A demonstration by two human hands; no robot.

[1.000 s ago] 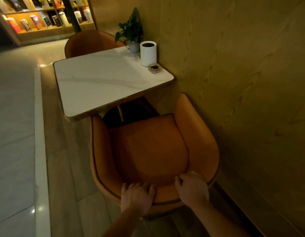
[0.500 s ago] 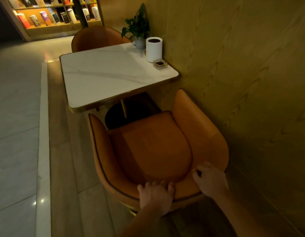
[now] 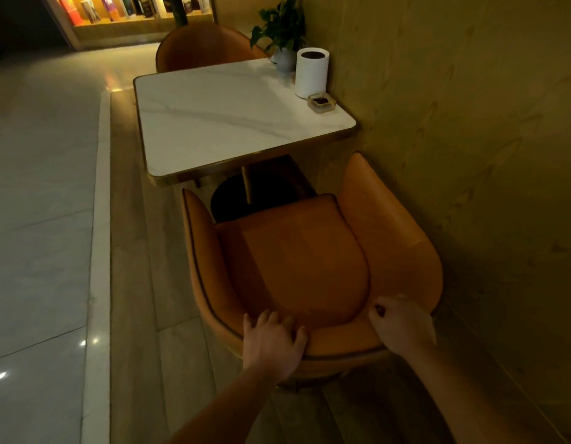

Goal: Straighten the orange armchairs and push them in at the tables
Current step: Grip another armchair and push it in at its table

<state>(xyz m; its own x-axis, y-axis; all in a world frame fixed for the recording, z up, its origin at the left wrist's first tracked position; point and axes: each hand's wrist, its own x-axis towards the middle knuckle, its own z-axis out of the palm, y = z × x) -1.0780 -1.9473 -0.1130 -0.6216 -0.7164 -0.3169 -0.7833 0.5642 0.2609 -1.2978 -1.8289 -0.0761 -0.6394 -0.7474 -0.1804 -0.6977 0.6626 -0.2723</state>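
Roughly, we gripped the near orange armchair by its back rim: left hand with fingers curled over it, right hand clenched on it just beside. Ahead of both hands, past the seat, stood the marble table, close to the armrest tips. A second armchair sat beyond. Far ahead of our right hand stood a white cylinder. The book spines were too blurred for us to read.

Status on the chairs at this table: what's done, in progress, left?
Done, it seems: the far armchair sits tucked against the table's far edge. In hand: left hand and right hand both grip the near armchair by its backrest rim. Left: its seat lies wholly outside the table's near edge, so it needs pushing in.
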